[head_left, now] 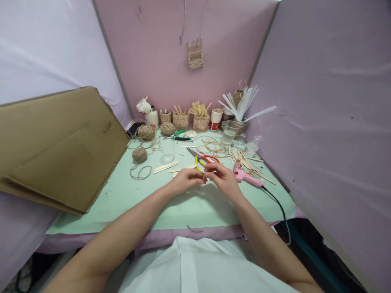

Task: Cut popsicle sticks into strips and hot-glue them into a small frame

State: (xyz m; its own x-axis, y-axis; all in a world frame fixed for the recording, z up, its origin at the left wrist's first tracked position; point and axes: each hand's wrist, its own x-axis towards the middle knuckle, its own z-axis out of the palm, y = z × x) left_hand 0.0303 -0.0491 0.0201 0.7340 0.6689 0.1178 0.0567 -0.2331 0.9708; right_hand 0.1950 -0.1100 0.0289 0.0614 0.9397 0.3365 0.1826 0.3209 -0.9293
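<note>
My left hand (pixel 190 180) and my right hand (pixel 223 179) meet over the middle of the table. Both sets of fingertips are closed on a short, thin tan strip (pixel 204 176); whether it is wood or twine is too small to tell. Just beyond the fingers lie red-handled scissors (pixel 210 158) and a yellow-handled tool (pixel 198 163), partly hidden by my hands. A pink glue gun (pixel 249 178) rests to the right of my right hand. Pale wooden sticks (pixel 165 167) lie to the left, beyond my left forearm.
A clear cup (pixel 168 150) and twine balls (pixel 139 154) stand at left. Loose sticks (pixel 244 160) and a cup of liquid (pixel 229 133) are at right. Stick-filled baskets (pixel 200 123) line the back. Cardboard (pixel 61 150) leans over the left edge. The glue gun's cord (pixel 279 205) drops off the right.
</note>
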